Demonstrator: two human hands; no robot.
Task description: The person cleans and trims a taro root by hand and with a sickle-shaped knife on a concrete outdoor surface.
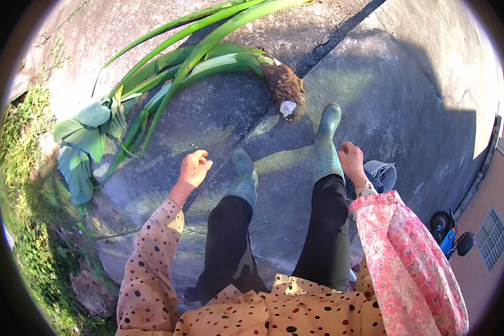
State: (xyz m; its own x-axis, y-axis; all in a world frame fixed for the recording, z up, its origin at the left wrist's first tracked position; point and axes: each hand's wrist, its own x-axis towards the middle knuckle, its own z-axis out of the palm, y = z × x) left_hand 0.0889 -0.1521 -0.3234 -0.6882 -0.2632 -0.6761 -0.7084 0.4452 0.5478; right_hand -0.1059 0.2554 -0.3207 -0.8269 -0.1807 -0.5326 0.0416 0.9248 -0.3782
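Note:
A taro plant lies on the concrete ahead of me, with a brown, hairy corm [287, 89], long green stalks [196, 64] and drooping blue-green leaves [84, 127] at the left. My left hand [193, 169] hangs in the air beside my left boot, thumb and forefinger apart, with nothing in it. Close to my right boot is my right hand [351, 159], its fingers curled in and no object showing. A pink floral oversleeve [409, 263] covers my right forearm; the left arm shows only a dotted sleeve [154, 257]. Both hands are apart from the plant.
I stand in blue-green rubber boots [323, 143] on cracked concrete [397, 106]. A pale bucket [385, 173] stands just past my right hand. Grass and weeds [33, 224] border the left side. A blue and black wheeled machine [448, 238] is near the wall [487, 190] at the right.

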